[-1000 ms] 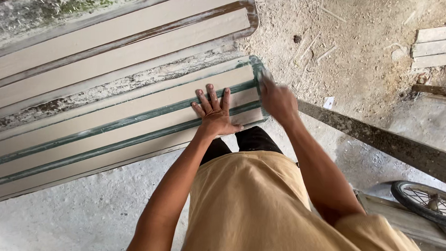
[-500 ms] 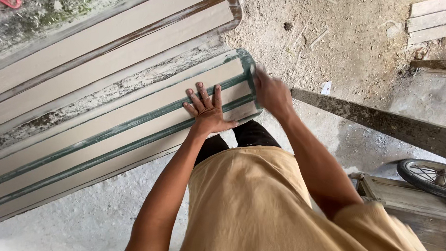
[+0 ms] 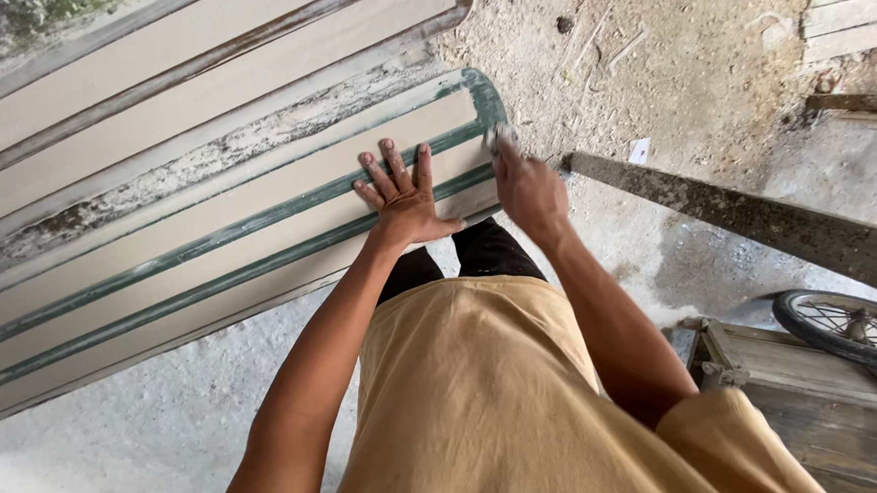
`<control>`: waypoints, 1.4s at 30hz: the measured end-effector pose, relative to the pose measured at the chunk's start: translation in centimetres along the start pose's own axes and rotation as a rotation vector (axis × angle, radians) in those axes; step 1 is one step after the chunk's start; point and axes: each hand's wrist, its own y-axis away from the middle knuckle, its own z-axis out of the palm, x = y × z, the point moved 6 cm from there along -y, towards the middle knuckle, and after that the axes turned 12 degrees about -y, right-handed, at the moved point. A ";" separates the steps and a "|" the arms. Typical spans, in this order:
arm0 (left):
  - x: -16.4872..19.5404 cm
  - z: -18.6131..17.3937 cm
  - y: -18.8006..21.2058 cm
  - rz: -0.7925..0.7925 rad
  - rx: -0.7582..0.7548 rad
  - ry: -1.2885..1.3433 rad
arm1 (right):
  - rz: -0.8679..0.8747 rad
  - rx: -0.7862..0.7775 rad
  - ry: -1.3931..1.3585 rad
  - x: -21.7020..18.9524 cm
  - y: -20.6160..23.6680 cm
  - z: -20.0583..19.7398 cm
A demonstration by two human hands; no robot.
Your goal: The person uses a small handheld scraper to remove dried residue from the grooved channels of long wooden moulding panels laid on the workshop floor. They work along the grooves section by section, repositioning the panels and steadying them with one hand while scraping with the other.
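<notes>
**A:** Head view looks straight down. What is under the hands?

**B:** A long board with green stripes (image 3: 211, 256). It lies slanted, from the bottom left up to the middle, and its round end is right by the hands.

**A:** How many hands?

**B:** Two. The left hand (image 3: 401, 198) lies flat on the board with its fingers spread wide, holding nothing. The right hand (image 3: 528, 186) is closed around a small grey pad (image 3: 503, 136) and presses it on the round end of the board.

**A:** How many boards are there?

**B:** Two big ones. The second board (image 3: 200, 68) has a brown stripe and lies just beside the first, higher up in the picture. Its end is round too.

**A:** What is past the ends?

**B:** Bare dirt ground (image 3: 682, 80) with little scraps. There is open room there.

**A:** And on the right?

**B:** One dark plank (image 3: 755, 219) starts near the right hand and runs off to the right. Below it is one wheel (image 3: 844, 328) beside a wooden crate (image 3: 798, 376). That side is tighter.

**A:** And near the person's legs?

**B:** Pale dusty floor (image 3: 155, 421), with room along the board's lower edge.
</notes>
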 end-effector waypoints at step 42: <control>-0.5 0.2 0.2 0.034 0.033 0.025 | 0.130 0.089 -0.032 -0.2 4.6 1.3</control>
